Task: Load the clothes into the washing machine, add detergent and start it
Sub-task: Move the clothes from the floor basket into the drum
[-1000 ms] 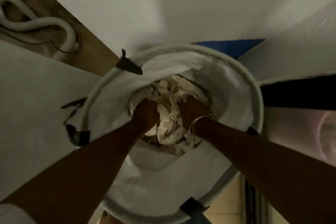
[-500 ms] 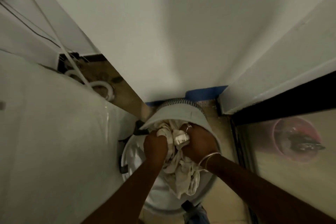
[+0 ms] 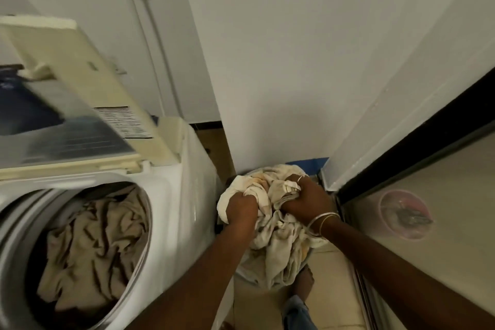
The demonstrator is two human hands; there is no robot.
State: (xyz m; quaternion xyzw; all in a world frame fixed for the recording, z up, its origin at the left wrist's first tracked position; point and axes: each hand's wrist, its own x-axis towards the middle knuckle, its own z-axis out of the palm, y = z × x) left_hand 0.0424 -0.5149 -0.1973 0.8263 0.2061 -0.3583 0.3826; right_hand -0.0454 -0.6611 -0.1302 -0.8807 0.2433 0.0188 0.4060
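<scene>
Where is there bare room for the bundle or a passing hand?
Free: the drum mouth above the loaded clothes; the white deck right of it; floor tiles beside the sliding door. Crowded: the wall corner, filled by the bundle, left hand and right hand.

Both hands are bunched into a bundle of pale clothes (image 3: 270, 238), the left hand (image 3: 241, 209) gripping its near-left side and the right hand (image 3: 305, 199) clutching the top, bangles (image 3: 322, 222) on that wrist. Just to the left, the washing machine (image 3: 171, 195) stands with its lid (image 3: 77, 104) raised, and beige laundry (image 3: 91, 246) lies crumpled in the drum.
</scene>
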